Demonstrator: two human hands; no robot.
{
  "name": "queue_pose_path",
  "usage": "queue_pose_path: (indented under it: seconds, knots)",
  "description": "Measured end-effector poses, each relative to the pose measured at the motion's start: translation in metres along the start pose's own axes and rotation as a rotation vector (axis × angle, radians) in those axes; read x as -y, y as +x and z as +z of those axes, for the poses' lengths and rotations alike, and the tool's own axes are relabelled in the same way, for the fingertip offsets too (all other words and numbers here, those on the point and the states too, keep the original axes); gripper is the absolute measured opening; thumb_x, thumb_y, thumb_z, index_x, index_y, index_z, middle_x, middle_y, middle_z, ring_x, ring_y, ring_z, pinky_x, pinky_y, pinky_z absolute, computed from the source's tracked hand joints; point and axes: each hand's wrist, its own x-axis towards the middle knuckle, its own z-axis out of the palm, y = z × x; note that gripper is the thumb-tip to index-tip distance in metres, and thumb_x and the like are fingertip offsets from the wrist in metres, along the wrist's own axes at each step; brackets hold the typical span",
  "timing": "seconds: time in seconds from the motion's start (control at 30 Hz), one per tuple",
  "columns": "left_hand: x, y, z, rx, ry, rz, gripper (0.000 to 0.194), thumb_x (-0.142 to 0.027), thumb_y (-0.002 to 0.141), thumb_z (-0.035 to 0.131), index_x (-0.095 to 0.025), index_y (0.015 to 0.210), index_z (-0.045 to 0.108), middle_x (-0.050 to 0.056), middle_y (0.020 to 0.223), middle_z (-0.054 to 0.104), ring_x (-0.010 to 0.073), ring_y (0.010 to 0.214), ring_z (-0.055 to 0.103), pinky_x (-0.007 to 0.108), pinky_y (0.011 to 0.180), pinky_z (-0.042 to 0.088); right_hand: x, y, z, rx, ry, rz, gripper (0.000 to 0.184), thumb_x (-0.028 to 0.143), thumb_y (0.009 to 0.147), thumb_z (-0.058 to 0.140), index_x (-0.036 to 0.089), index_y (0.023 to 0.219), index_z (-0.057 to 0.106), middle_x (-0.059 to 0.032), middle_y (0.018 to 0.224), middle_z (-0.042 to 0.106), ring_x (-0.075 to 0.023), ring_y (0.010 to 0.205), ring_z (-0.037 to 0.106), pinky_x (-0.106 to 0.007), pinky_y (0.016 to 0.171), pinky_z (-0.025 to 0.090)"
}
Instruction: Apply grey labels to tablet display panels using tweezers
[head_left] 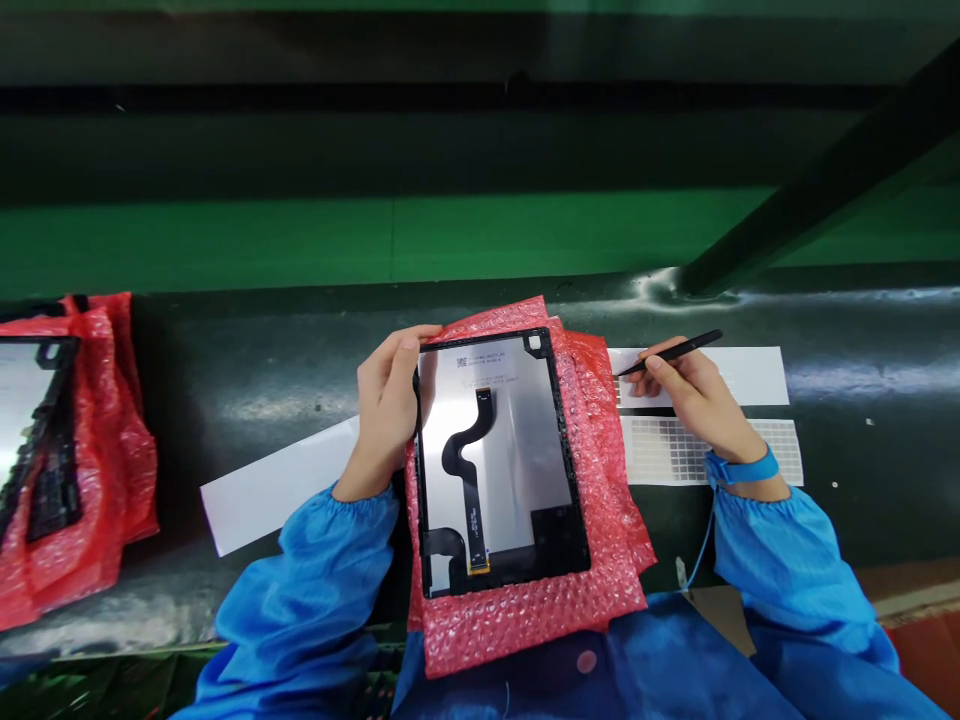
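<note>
My left hand (390,400) grips the upper left edge of a tablet screen assembly (525,440), its silver back facing up. A black ribbon cable (471,470) curves down that back. Beneath the assembly lie layers of pink bubble wrap (525,620), against my body at the bench's near edge. In my right hand (686,390) is a pair of black tweezers (679,349), held like a pen. The tip points down-left at the left end of a white label sheet (757,375). A second sheet of small grid labels (675,450) lies just below, partly under my wrist.
At far left, another tablet assembly (22,400) rests on pink bubble bags (112,470). A white paper strip (277,485) lies under my left forearm. A dark slanted post (810,190) meets the bench at upper right. A blue wrist strap (742,467) trails a cord.
</note>
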Motion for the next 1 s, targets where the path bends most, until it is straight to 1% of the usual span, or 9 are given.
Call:
queue_pose_path:
  seconds: [0.1,0.17,0.2,0.27,0.33,0.4,0.47,0.63,1.0]
  knots:
    - [-0.013,-0.005,-0.007,-0.059,0.169,0.206,0.034,-0.046,0.102,0.053,-0.021,0.114,0.073,0.009,0.120,0.074,0.0263,0.116,0.067,0.043,0.104,0.052,0.008,-0.001,0.001,-0.026,0.122,-0.007,0.042,0.064,0.091,0.076,0.023,0.096,0.066,-0.0009,0.071,0.075,-0.0183,0.062,0.070,-0.033,0.060,0.056]
    - [-0.037,-0.017,-0.010,-0.111,0.294,0.418,0.024,-0.038,0.101,0.058,-0.022,0.113,0.071,0.009,0.121,0.072,0.0259,0.117,0.067,0.043,0.104,0.052,0.014,-0.004,0.004,-0.016,0.209,-0.008,0.039,0.061,0.091,0.078,0.023,0.096,0.067,0.0001,0.070,0.074,-0.0183,0.060,0.070,-0.033,0.060,0.056]
    - [-0.052,-0.025,-0.009,-0.107,0.331,0.526,0.019,-0.033,0.101,0.059,-0.022,0.112,0.070,0.008,0.114,0.073,0.0242,0.109,0.069,0.041,0.098,0.055,0.017,-0.006,0.006,-0.004,0.248,-0.003,0.036,0.058,0.092,0.077,0.023,0.097,0.067,0.0001,0.070,0.075,-0.0182,0.060,0.070,-0.033,0.060,0.056]
    - [-0.080,-0.044,-0.004,0.040,0.329,0.734,0.013,-0.024,0.103,0.055,-0.022,0.107,0.066,0.002,0.088,0.071,0.0173,0.078,0.068,0.031,0.073,0.057,0.023,-0.010,0.015,0.043,0.312,0.026,0.031,0.052,0.096,0.074,0.023,0.101,0.066,-0.0008,0.073,0.076,-0.0180,0.058,0.070,-0.033,0.057,0.056]
    - [-0.098,-0.063,0.006,0.256,0.408,0.834,0.017,-0.018,0.105,0.048,-0.019,0.107,0.065,0.001,0.077,0.068,0.0153,0.065,0.065,0.028,0.060,0.054,0.030,-0.013,0.027,0.110,0.358,0.069,0.027,0.048,0.100,0.071,0.022,0.105,0.065,-0.0020,0.078,0.077,-0.0181,0.058,0.071,-0.033,0.056,0.057]
    - [-0.100,-0.079,0.017,0.440,0.576,0.844,0.020,-0.021,0.106,0.048,-0.013,0.110,0.066,0.004,0.082,0.070,0.0188,0.069,0.069,0.031,0.061,0.058,0.037,-0.013,0.041,0.170,0.386,0.104,0.025,0.046,0.101,0.070,0.022,0.106,0.063,-0.0021,0.080,0.078,-0.0178,0.059,0.073,-0.032,0.055,0.059]
    - [-0.093,-0.089,0.026,0.528,0.722,0.826,0.025,-0.026,0.106,0.053,-0.008,0.118,0.066,0.008,0.089,0.071,0.0240,0.078,0.072,0.037,0.064,0.061,0.044,-0.013,0.052,0.204,0.396,0.116,0.026,0.046,0.101,0.071,0.022,0.105,0.063,-0.0013,0.078,0.077,-0.0168,0.058,0.073,-0.030,0.054,0.060]
    - [-0.078,-0.098,0.031,0.487,0.810,0.843,0.032,-0.029,0.106,0.054,-0.006,0.127,0.064,0.009,0.091,0.069,0.0254,0.079,0.072,0.036,0.060,0.059,0.053,-0.013,0.062,0.200,0.379,0.122,0.031,0.051,0.098,0.073,0.022,0.099,0.065,0.0003,0.072,0.075,-0.0141,0.054,0.071,-0.027,0.052,0.061]
    - [-0.080,-0.098,0.029,0.526,0.798,0.799,0.038,-0.032,0.108,0.051,-0.004,0.130,0.063,0.012,0.094,0.070,0.0258,0.080,0.070,0.038,0.065,0.061,0.054,-0.017,0.063,0.151,0.319,0.133,0.027,0.049,0.098,0.074,0.023,0.099,0.067,0.0002,0.071,0.074,-0.0146,0.054,0.070,-0.029,0.055,0.063]
